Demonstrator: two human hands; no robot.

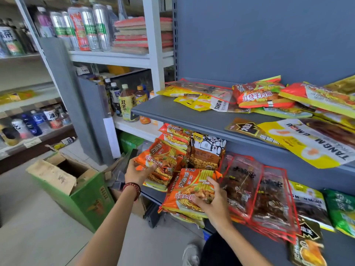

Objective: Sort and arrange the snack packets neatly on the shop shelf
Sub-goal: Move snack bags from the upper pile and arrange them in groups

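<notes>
The sorting looks to be in its early-to-middle stage, judging by how the packets lie. On the lower shelf (pixel 338 252) a grouping has begun: at its left end a stack of orange noodle packets (pixel 165 156) leans together, and the left hand (pixel 139 172), with a beaded bracelet (pixel 132 189) on its wrist, grips the near edge of that stack with curled fingers. The right hand (pixel 212 205) holds one more orange noodle packet (pixel 189 189) of the same kind, thumb on its top face and fingers curled at its lower edge, just in front of the stack and apparently on its way to join it. Beside these stand a brown seed-kernel packet (pixel 207 152), then overlapping red-edged clear packets (pixel 259 192), a yellow-and-white packet (pixel 307 204) and a green packet (pixel 342 210), roughly in a row but tilted and sliding over one another; a black packet (pixel 307 248) hangs over the front edge. The upper shelf (pixel 172 114) seems untouched: yellow packets (pixel 192 100), a red noodle packet (pixel 257 95) and a large yellow-and-white pouch (pixel 307 144) lie flat in a loose, crossed heap, kinds mixed. The held packet is glossy, flat and slightly puffed, printed with noodles and yellow stripes, and its film is creased under the fingers.
</notes>
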